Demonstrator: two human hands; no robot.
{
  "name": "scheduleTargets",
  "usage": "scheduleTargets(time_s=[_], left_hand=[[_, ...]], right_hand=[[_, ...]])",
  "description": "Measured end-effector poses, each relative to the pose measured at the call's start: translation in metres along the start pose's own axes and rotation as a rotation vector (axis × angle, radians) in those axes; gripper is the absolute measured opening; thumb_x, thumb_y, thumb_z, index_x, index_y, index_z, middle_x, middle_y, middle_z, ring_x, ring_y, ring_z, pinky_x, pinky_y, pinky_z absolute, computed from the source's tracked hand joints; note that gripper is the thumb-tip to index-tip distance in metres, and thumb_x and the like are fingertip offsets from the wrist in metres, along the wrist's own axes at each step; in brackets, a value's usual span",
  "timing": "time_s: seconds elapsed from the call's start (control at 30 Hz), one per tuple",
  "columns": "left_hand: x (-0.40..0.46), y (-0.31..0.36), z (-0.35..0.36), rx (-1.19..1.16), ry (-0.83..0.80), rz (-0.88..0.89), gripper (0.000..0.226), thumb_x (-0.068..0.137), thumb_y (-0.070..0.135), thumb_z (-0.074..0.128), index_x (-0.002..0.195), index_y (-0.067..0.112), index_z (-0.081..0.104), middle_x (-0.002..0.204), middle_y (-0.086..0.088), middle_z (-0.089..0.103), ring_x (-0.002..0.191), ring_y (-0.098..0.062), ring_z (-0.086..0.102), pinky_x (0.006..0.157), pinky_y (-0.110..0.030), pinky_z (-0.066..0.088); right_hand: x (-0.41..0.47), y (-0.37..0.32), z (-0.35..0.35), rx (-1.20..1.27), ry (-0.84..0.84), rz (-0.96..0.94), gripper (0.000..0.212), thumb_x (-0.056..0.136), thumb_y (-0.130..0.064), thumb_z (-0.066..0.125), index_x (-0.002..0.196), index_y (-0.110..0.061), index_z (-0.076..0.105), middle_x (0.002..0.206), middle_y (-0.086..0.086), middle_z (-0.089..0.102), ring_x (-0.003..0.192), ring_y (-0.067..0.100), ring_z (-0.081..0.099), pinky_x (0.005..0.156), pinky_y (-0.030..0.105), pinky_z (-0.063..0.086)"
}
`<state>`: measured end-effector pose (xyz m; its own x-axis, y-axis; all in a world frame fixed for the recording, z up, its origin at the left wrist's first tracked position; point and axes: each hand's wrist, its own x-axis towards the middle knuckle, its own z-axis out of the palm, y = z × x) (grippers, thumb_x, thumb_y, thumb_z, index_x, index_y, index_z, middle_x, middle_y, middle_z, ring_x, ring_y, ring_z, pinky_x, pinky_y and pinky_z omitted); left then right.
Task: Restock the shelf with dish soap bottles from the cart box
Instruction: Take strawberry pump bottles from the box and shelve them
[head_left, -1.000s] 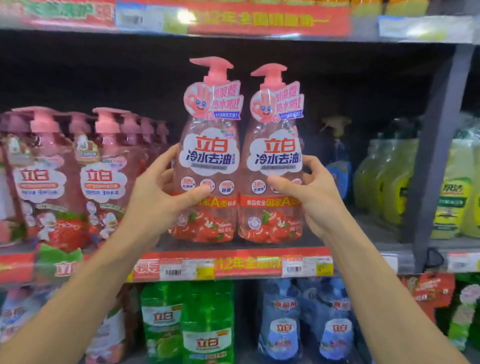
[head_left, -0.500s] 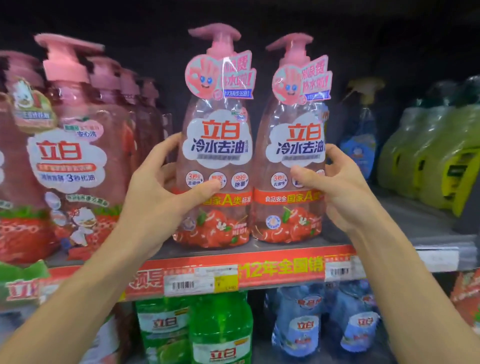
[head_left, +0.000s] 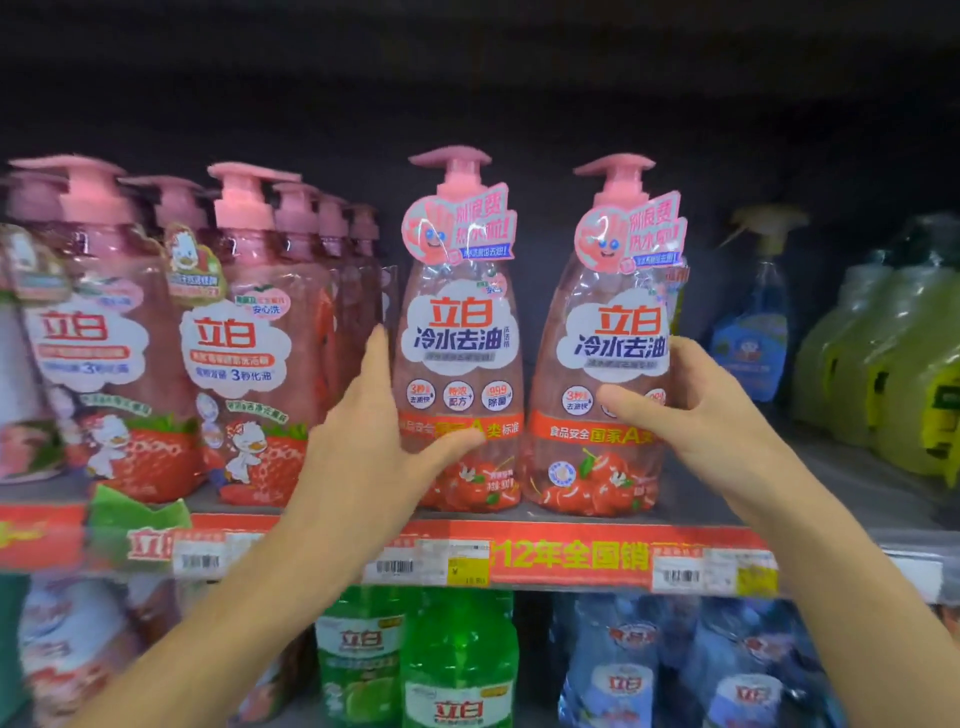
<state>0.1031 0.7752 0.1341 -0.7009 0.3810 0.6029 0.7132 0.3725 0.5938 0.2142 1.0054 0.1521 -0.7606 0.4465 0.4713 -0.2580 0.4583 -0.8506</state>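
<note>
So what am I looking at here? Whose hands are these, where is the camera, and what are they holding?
There is no machine: a person wears one camera on the head, which looks forward and down, so you see their own bare arms reaching out. In front is a shop shelf with a red price strip along its edge. The left hand grips the left cherry bottle and the right hand grips the right cherry bottle. Both are pink pump bottles of dish soap, upright, side by side, their bases at the shelf's front. To the left stand strawberry bottles in rows; to the right a blue spray bottle and green bottles. More green and blue bottles fill the shelf below.
</note>
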Motion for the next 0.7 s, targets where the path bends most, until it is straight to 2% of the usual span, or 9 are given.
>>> scheduleTargets(time_s=[0.1,0.17,0.23,0.3,0.37,0.43,0.63,0.7], left_hand=[[-0.007,0.011,0.012,0.137,0.031,0.023,0.122,0.074,0.061,0.072,0.156,0.02,-0.007,0.149,-0.003,0.042,0.13,-0.026,0.047,0.105,-0.042,0.038],[-0.008,0.011,0.018,0.157,0.063,0.003,0.124,0.074,0.06,0.074,0.156,0.019,-0.009,0.15,-0.005,0.04,0.132,-0.026,0.045,0.105,-0.043,0.037],[-0.008,0.009,0.02,0.167,0.077,-0.016,0.125,0.073,0.057,0.077,0.156,0.018,-0.008,0.15,-0.005,0.04,0.133,-0.026,0.044,0.105,-0.044,0.036],[-0.005,0.007,0.022,0.143,0.07,-0.028,0.126,0.071,0.054,0.08,0.156,0.019,-0.005,0.148,-0.004,0.043,0.133,-0.025,0.044,0.105,-0.045,0.035],[0.0,0.002,0.024,0.098,0.084,-0.031,0.123,0.068,0.051,0.084,0.156,0.02,0.003,0.144,-0.003,0.048,0.131,-0.024,0.047,0.103,-0.046,0.037],[0.011,-0.003,0.028,0.065,0.089,-0.04,0.12,0.066,0.048,0.086,0.154,0.021,0.009,0.139,-0.002,0.052,0.128,-0.025,0.05,0.102,-0.047,0.039],[0.056,-0.012,0.046,0.016,0.019,-0.136,0.124,0.061,0.04,0.092,0.153,0.016,0.012,0.137,-0.01,0.055,0.126,-0.033,0.053,0.105,-0.048,0.041],[0.069,-0.016,0.053,-0.009,0.006,-0.162,0.126,0.06,0.038,0.092,0.153,0.015,0.011,0.137,-0.011,0.055,0.127,-0.034,0.052,0.107,-0.049,0.041]], right_hand=[[-0.013,0.003,0.028,-0.16,0.2,-0.081,0.079,0.065,-0.042,0.089,0.132,-0.032,0.048,0.125,-0.011,0.064,0.112,0.008,0.063,0.099,0.036,0.051],[-0.023,0.008,0.051,-0.269,0.37,-0.123,0.096,0.06,-0.046,0.09,0.14,-0.027,0.04,0.133,-0.004,0.054,0.122,0.014,0.055,0.105,0.037,0.045],[-0.029,0.01,0.06,-0.29,0.436,-0.097,0.107,0.058,-0.052,0.091,0.144,-0.019,0.035,0.138,0.0,0.052,0.127,0.019,0.053,0.108,0.042,0.045],[-0.03,0.006,0.054,-0.294,0.403,-0.039,0.099,0.056,-0.051,0.092,0.133,-0.019,0.039,0.134,-0.001,0.055,0.123,0.019,0.056,0.103,0.042,0.048],[-0.028,-0.002,0.044,-0.313,0.321,0.0,0.086,0.057,-0.047,0.093,0.119,-0.028,0.037,0.122,-0.007,0.059,0.113,0.015,0.06,0.095,0.034,0.049],[-0.027,-0.008,0.035,-0.299,0.259,0.017,0.082,0.06,-0.042,0.094,0.115,-0.031,0.034,0.108,-0.014,0.056,0.104,0.012,0.059,0.088,0.028,0.045],[-0.023,-0.006,0.029,-0.268,0.229,0.007,0.084,0.061,-0.041,0.093,0.118,-0.033,0.032,0.101,-0.025,0.052,0.104,0.008,0.056,0.093,0.031,0.049],[-0.023,-0.003,0.027,-0.282,0.21,0.019,0.085,0.059,-0.045,0.093,0.118,-0.034,0.031,0.106,-0.021,0.054,0.107,0.01,0.058,0.096,0.035,0.051]])
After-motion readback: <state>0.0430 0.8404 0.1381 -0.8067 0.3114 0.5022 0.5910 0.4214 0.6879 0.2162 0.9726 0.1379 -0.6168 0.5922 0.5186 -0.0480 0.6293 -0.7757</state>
